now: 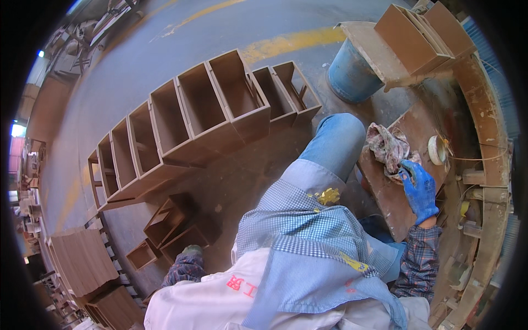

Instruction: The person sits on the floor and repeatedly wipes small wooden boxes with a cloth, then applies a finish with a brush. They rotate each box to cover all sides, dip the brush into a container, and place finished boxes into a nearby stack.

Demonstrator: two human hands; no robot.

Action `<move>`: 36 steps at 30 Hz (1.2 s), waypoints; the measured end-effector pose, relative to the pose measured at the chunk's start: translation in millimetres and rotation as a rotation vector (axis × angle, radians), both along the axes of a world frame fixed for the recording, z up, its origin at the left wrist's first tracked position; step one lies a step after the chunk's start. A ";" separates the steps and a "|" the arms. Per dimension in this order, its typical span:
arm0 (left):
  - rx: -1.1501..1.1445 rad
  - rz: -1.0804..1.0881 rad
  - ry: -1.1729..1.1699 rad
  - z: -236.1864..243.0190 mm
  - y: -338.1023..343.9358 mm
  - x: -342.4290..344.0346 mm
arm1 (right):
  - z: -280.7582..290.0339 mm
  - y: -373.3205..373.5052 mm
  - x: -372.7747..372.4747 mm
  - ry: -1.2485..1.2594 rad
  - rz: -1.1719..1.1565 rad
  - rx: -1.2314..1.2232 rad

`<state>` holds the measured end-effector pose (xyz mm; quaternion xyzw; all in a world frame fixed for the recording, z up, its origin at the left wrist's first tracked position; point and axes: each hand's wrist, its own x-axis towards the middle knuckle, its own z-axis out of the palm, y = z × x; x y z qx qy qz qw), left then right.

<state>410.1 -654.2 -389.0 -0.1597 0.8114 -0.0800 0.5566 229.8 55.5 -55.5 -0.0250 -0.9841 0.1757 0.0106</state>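
My right hand [419, 190], in a blue glove, grips the near edge of a crumpled, stained rag [388, 147] that lies on a brown wooden panel [393, 195] at my right side. My left hand [191, 251] is low at the left, mostly hidden behind the plaid sleeve; only a gloved tip shows next to a small brown wooden box [175, 223] on the floor. Whether it holds anything cannot be told. My knee in blue jeans [335, 144] sits between the two hands.
A long row of open brown wooden boxes [187, 121] runs across the grey floor. A blue barrel [352, 74] with a board and more boxes [418, 36] on it stands at the upper right. A small white round tin [437, 149] sits beside the rag. Stacked panels [82, 261] lie lower left.
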 end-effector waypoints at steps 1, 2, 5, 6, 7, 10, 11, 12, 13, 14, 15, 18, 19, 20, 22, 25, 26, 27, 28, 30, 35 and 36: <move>0.018 -0.030 -0.031 6.7 3.5 -8.3 | -3.7 3.2 -0.2 -0.006 0.007 0.000; 0.046 -0.073 -0.058 14.2 10.6 -21.3 | -7.7 6.0 0.1 0.014 0.022 -0.010; 0.138 -0.195 -0.098 46.6 56.0 -85.7 | -18.4 14.4 1.0 0.016 0.031 -0.016; 0.165 -0.233 -0.110 61.0 77.1 -115.0 | -21.2 16.9 1.1 0.032 0.011 -0.020; 0.216 -0.183 0.068 74.3 105.8 -144.1 | -24.3 19.7 0.3 0.049 -0.009 -0.025; 0.428 -0.183 0.485 110.1 202.3 -235.6 | -31.9 29.1 1.3 0.087 -0.086 -0.006; 0.524 -0.186 0.632 116.8 237.7 -263.5 | -35.2 33.0 1.9 0.109 -0.092 0.011; 0.631 -0.190 0.773 120.7 270.9 -289.5 | -38.4 37.6 3.5 0.129 -0.105 0.033; 0.730 -0.160 0.820 121.3 301.7 -316.7 | -42.6 41.9 6.0 0.168 -0.126 0.036; 0.860 -0.139 0.895 118.0 331.8 -343.6 | -46.3 47.3 8.8 0.153 -0.168 0.034; 0.870 -0.205 0.980 111.5 358.3 -368.7 | -50.2 53.0 11.1 0.137 -0.207 0.029; 0.796 -0.235 0.985 81.0 417.3 -439.5 | -60.2 67.4 13.9 0.119 -0.308 0.017; 0.743 -0.249 1.001 69.2 428.8 -456.6 | -62.3 70.2 12.4 0.105 -0.360 0.001; 0.702 -0.282 1.034 57.4 440.5 -471.3 | -63.2 71.9 10.3 0.099 -0.359 0.034; 0.582 -0.430 1.172 36.4 459.1 -487.9 | -64.5 71.4 1.7 -0.007 -0.409 0.047; 0.816 -0.304 1.171 18.3 471.0 -474.4 | -60.3 62.1 -4.0 -0.070 -0.326 0.228; 0.907 -0.290 1.195 19.2 461.4 -460.3 | -65.6 57.0 -8.3 -0.054 -0.244 0.232; 0.943 -0.246 1.178 23.0 454.6 -441.0 | -69.0 53.9 -10.9 -0.132 -0.222 0.175; 1.070 -0.233 1.177 28.0 444.5 -423.1 | -74.7 55.2 -13.9 -0.192 -0.183 0.138; 1.107 -0.058 1.068 44.9 412.6 -375.3 | -91.0 58.3 -13.9 -0.109 -0.132 0.276; 0.948 0.385 0.578 74.0 307.2 -257.8 | -115.2 86.4 10.9 -0.211 -0.252 0.149; 0.811 0.397 0.577 77.2 286.9 -232.7 | -113.3 93.2 19.0 -0.236 -0.262 0.175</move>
